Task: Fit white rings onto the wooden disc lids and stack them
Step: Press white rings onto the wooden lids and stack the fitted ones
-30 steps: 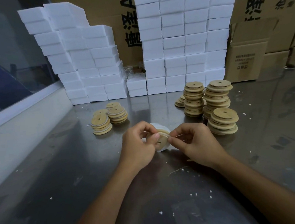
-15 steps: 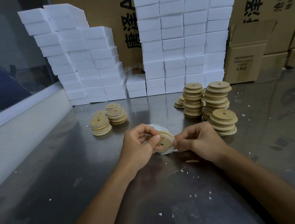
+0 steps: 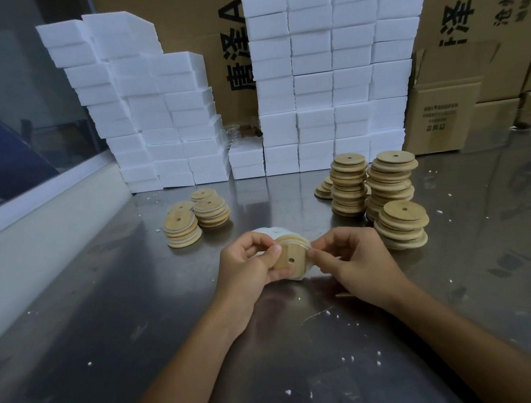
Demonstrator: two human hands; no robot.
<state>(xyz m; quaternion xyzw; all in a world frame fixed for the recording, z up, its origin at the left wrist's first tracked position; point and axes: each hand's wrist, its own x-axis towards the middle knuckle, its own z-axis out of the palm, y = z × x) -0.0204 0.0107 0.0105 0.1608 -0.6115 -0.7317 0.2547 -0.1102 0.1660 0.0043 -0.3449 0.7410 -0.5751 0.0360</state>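
My left hand [image 3: 252,265] grips a wooden disc lid [image 3: 290,257] with a small hole, held upright above the steel table. At the lid's right rim my right hand [image 3: 352,258] pinches a thin white ring [image 3: 308,249] that runs round the lid's edge. Just behind the lid lies a white pile of rings [image 3: 271,233], mostly hidden by my fingers. Short stacks of lids with white rings [image 3: 183,229] stand to the left. Taller stacks of bare wooden lids [image 3: 391,187] stand to the right.
White foam blocks [image 3: 320,74] are piled in walls along the back of the steel table [image 3: 107,311], with cardboard boxes [image 3: 441,102] behind and to the right. A glass partition [image 3: 7,95] borders the left side. White crumbs dot the tabletop.
The lid has turned in my hands so its flat face shows more. My right fingers have moved in along the rim with the ring.
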